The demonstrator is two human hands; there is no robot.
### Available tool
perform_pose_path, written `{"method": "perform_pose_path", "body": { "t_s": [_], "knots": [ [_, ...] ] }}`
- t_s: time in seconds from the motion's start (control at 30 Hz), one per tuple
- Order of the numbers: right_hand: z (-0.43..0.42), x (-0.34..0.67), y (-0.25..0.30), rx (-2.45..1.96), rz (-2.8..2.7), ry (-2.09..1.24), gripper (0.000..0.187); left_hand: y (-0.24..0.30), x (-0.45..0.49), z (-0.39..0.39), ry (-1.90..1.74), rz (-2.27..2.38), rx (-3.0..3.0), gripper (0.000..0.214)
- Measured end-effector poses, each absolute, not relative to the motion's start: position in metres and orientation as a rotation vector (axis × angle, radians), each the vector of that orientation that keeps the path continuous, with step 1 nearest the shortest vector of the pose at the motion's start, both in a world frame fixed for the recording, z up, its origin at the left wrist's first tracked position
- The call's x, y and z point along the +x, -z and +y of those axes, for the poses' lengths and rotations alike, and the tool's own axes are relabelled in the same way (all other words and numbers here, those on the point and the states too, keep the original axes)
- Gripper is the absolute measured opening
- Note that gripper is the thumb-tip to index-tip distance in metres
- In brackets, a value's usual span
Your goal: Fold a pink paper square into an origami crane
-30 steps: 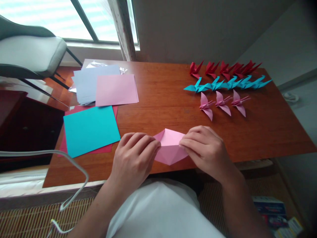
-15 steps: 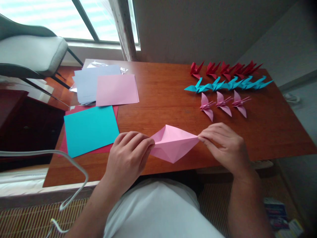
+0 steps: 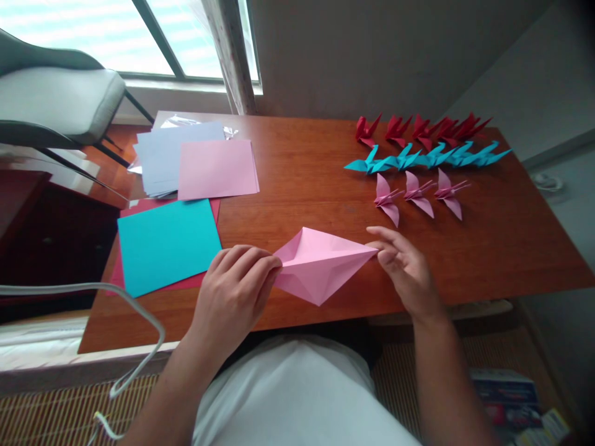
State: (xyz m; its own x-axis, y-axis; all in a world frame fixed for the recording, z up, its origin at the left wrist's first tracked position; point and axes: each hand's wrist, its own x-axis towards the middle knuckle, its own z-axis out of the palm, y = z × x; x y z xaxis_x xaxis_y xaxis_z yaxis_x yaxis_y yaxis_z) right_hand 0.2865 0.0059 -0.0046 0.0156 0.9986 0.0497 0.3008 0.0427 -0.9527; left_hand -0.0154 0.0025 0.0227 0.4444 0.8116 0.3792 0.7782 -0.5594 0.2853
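A half-folded pink paper [image 3: 320,265], spread into a long diamond, lies near the front edge of the wooden table [image 3: 302,179]. My left hand [image 3: 232,296] pinches its left tip. At its right tip my right hand [image 3: 403,266] has the fingers apart, the thumb and fingertips just touching the point; whether they pinch it I cannot tell. Beyond the right hand stand three pink paper cranes [image 3: 421,197], then a row of teal cranes [image 3: 430,157] and a row of red cranes [image 3: 421,129].
At the table's left lie a teal sheet [image 3: 167,243] on red sheets, a pink stack [image 3: 216,168] and a lilac stack [image 3: 162,155]. A grey chair [image 3: 51,99] stands by the window. A white cable [image 3: 134,334] hangs off the front left edge.
My hands moved apart and the pink paper spread from a compact folded shape into a long diamond. My right hand loosened and opened at the right tip.
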Motion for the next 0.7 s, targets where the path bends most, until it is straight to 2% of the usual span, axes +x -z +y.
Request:
{"method": "perform_pose_path", "body": {
  "t_s": [0.23,0.43,0.57,0.7],
  "knots": [
    [0.004,0.260,0.017,-1.379,-1.215,-0.963,0.027,-0.021,-0.020,0.006,-0.748,1.454,2.587,0.006],
    [0.005,0.267,0.025,-1.433,-1.103,-0.936,0.028,-0.013,-0.035,0.008,-0.782,1.564,2.534,0.006],
    [0.004,0.268,0.029,-1.476,-1.004,-1.063,0.035,-0.003,-0.035,0.004,-0.783,1.720,2.184,0.016],
    [0.002,0.265,0.029,-1.472,-0.975,-1.083,0.035,0.000,-0.027,0.001,-0.840,1.504,1.602,0.038]
  ]
}}
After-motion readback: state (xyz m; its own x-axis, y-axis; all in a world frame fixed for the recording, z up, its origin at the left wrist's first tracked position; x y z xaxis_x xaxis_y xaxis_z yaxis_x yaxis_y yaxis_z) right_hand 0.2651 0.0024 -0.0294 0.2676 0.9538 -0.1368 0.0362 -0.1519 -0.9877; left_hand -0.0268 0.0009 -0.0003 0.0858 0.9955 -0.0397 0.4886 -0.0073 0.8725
